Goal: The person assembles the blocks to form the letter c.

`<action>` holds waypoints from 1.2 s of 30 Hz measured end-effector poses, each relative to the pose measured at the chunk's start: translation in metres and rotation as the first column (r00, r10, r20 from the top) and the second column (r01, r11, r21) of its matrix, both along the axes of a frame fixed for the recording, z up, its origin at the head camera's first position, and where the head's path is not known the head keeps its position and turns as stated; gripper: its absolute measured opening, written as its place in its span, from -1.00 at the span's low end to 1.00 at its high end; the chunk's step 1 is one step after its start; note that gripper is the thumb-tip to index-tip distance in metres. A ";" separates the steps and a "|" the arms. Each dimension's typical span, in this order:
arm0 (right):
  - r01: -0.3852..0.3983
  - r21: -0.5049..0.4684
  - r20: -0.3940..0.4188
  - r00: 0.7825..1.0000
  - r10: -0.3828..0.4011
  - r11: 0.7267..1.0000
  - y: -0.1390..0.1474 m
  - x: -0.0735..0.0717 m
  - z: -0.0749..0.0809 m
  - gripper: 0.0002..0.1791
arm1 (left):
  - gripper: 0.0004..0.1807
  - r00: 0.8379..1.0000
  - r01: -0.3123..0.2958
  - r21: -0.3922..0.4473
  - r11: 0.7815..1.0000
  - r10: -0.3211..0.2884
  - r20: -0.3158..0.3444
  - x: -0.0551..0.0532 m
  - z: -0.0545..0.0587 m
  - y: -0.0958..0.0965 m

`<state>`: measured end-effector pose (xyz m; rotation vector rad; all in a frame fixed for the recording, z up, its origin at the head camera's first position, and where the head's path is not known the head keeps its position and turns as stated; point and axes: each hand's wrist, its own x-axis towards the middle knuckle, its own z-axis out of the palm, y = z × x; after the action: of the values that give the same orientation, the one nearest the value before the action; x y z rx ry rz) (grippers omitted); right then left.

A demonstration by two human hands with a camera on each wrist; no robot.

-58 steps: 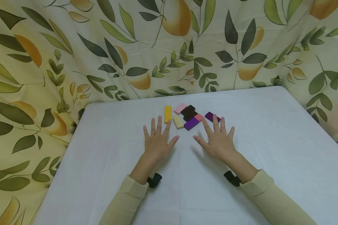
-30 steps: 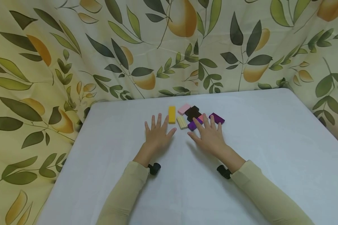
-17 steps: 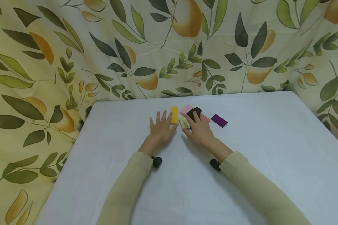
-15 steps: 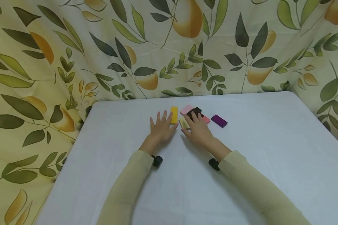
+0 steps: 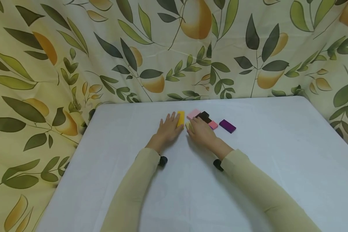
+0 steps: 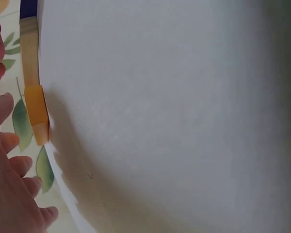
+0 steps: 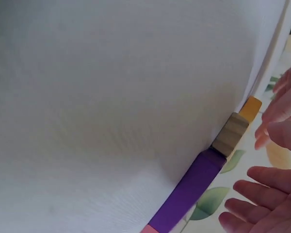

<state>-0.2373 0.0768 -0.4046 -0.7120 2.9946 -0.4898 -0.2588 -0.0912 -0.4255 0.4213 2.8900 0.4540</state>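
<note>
On the white table lie several coloured blocks. My left hand point(image 5: 169, 130) is just left of the yellow block point(image 5: 181, 118), its fingers spread and its thumb by the block's near end. Over the pale wooden block point(image 5: 189, 126) hovers my right hand point(image 5: 202, 133), fingers slightly bent, holding nothing. The purple block point(image 7: 189, 191) beneath that hand is mostly hidden in the head view. In the right wrist view the fingers stand apart from the blocks. Beyond the right hand are the dark brown blocks point(image 5: 204, 116), a light pink block point(image 5: 193, 114) and a coral pink block point(image 5: 213, 125).
A dark purple block point(image 5: 227, 126) lies alone to the right of the group. The white cloth-covered table point(image 5: 179, 199) ends at a back edge a little beyond the blocks. A leaf-and-fruit patterned curtain point(image 5: 168, 48) hangs behind and at the sides.
The right hand has moved left and forward over the wooden and purple blocks, its fingers bending. The left hand has come closer to the yellow block. The head view has shifted slightly.
</note>
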 end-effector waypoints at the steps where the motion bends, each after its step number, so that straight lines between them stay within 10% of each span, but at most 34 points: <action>1: -0.008 -0.001 -0.008 1.000 0.008 1.000 0.000 -0.001 0.000 -0.46 | -0.35 1.000 0.005 0.000 1.000 -0.005 -0.008 -0.001 0.000 0.000; 5: 0.005 -0.016 0.008 1.000 -0.005 1.000 -0.004 -0.005 0.000 -0.76 | -0.40 0.999 0.042 -0.008 0.999 -0.043 -0.023 -0.004 0.003 0.000; 16: 0.013 0.042 0.008 1.000 -0.013 0.999 -0.009 -0.008 0.001 -0.73 | -0.56 0.978 0.198 0.007 0.980 -0.197 -0.063 -0.011 0.006 0.008; 36: 0.012 0.101 0.029 0.999 -0.015 0.995 -0.014 0.012 0.008 -0.84 | -0.85 0.966 0.256 0.009 0.967 -0.256 -0.024 -0.007 0.005 0.001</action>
<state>-0.2258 0.0630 -0.3969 -0.6713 2.9730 -0.3428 -0.2661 -0.0905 -0.4202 0.7946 2.7996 0.4253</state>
